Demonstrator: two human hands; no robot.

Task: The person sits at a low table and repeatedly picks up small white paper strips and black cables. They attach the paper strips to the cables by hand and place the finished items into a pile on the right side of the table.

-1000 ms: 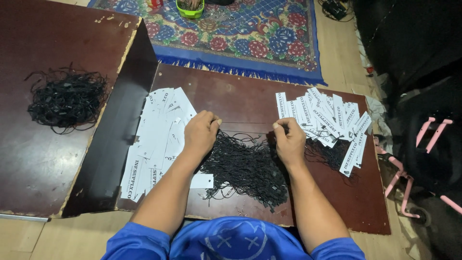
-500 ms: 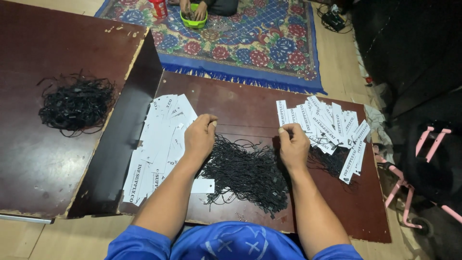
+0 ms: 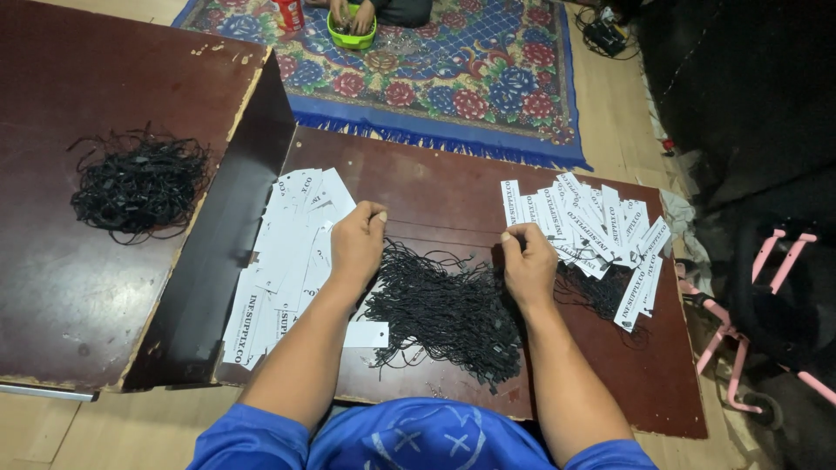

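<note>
Down on the dark brown wooden counter, both hands work at the near edge of a loose heap of thin black cords. The left hand is curled shut, fingertips pinched together as if on a single cord, though the strand itself is too fine to make out. The right hand is likewise clenched with thumb against fingers, just above the heap; what it holds cannot be told.

A spread of plain white paper tags lies to the left of the heap, within easy reach of the left hand, and a fanned pile of printed white tags sits to the right, some over trailing cords. A second tangle of black cords rests well apart on the raised board at left. Beyond lies a blue floral rug, where another person's hands reach into a green bowl.
</note>
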